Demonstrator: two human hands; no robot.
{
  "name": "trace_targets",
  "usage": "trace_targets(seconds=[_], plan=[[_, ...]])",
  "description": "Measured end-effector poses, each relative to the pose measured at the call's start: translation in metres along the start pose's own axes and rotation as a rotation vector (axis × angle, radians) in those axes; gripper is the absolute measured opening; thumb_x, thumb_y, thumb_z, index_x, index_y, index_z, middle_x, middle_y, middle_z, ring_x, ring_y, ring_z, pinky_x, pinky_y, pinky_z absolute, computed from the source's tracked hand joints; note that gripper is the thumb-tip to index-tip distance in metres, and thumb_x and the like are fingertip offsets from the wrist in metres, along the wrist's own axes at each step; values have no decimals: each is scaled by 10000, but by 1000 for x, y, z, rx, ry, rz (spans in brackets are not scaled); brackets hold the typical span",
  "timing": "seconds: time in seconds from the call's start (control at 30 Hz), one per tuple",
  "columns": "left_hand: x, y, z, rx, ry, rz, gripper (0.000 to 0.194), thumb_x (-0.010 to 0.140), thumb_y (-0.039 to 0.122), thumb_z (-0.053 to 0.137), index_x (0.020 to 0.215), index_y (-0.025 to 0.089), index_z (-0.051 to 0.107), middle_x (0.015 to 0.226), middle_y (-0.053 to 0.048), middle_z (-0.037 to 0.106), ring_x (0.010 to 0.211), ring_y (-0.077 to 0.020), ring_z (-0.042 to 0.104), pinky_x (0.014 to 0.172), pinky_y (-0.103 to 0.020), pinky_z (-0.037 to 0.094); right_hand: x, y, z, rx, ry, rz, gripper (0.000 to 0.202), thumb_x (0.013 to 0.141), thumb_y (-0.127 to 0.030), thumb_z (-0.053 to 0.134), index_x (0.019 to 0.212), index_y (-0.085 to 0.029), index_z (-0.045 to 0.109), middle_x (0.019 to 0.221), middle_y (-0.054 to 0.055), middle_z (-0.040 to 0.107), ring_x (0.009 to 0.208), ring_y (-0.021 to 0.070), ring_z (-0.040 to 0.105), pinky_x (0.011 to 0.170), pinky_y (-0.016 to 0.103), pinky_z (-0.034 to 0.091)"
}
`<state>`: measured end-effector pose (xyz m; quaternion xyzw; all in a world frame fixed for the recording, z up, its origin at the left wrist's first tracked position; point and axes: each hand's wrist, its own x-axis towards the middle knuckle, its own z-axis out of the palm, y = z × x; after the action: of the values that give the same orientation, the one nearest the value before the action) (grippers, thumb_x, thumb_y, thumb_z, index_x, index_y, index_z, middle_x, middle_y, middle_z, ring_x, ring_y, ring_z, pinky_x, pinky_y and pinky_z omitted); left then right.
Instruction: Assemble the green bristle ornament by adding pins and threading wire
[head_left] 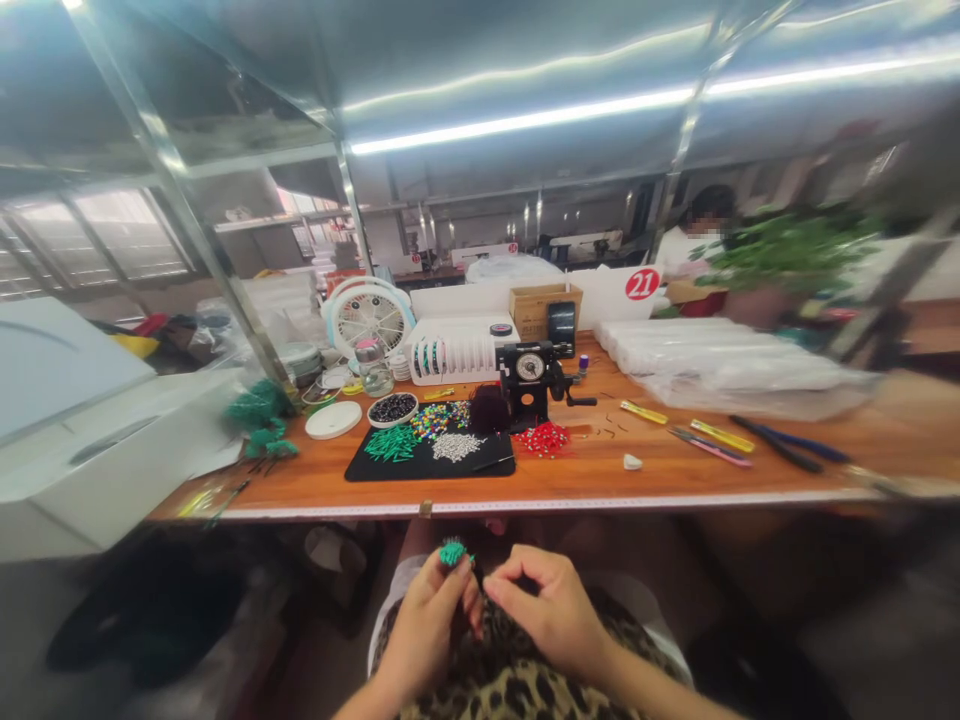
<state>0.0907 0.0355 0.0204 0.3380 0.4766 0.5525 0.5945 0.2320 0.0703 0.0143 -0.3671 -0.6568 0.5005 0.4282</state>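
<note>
Low over my lap, in front of the table edge, my left hand (426, 612) is closed on a small green tufted cluster (452, 553). Fine dark tips stick up from its top. Just to the right, my right hand (553, 604) is pinched, thumb against forefinger, level with the left fingers. Whatever it may hold is too small to make out. Beyond the hands lies a black mat (427, 473) bearing green slender pieces (391, 444), white beads (456, 447) and multicoloured beads (430, 421). Red pieces (541, 439) are heaped beside the mat.
A black hand-cranked machine with a dial (529, 370) stands behind the mat. Near it are a dish of dark beads (393, 408), a white lid (334, 420) and a fan (371, 322). Pliers (780, 445) and cutters (721, 434) lie right. A person (679, 252) sits farther back.
</note>
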Motion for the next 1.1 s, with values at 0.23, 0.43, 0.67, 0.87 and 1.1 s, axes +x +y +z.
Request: trace_targets(seconds=[0.23, 0.43, 0.67, 0.87, 1.1], plan=[[-1, 2, 0, -102, -60, -110, 436, 684, 445, 714, 550, 174, 400, 452, 46, 418, 389, -68, 383, 407, -192, 303, 0, 2, 1, 39, -11, 41, 229, 763, -307, 607, 606, -145, 640, 612, 28, 635, 597, 142, 566, 597, 229, 424], [-1, 2, -1, -105, -69, -113, 423, 698, 435, 708, 558, 174, 407, 447, 45, 420, 385, -70, 381, 413, -194, 306, 0, 2, 0, 84, -15, 71, 247, 762, -331, 611, 602, -144, 620, 612, 35, 643, 600, 155, 581, 607, 245, 442], [-1, 2, 1, -78, -35, -88, 435, 663, 461, 733, 576, 178, 414, 457, 52, 422, 389, -77, 392, 402, -201, 328, -1, -3, 3, 339, -127, 118, 261, 794, -376, 592, 655, -154, 604, 640, 49, 693, 569, 181, 645, 586, 267, 498], [-6, 1, 1, 139, -42, 37, 386, 744, 494, 651, 638, 179, 454, 483, 25, 503, 435, -103, 455, 460, -222, 375, 2, -9, 2, 256, -6, 125, 245, 761, -337, 630, 603, -153, 657, 594, 35, 681, 564, 167, 631, 571, 234, 482], [-4, 1, -1, 282, -52, 67, 383, 709, 529, 664, 679, 181, 506, 556, 10, 568, 512, -125, 515, 492, -222, 390, 6, -4, 4, 301, -152, 237, 311, 755, -356, 625, 526, -145, 644, 480, 9, 599, 441, 121, 525, 466, 214, 400]])
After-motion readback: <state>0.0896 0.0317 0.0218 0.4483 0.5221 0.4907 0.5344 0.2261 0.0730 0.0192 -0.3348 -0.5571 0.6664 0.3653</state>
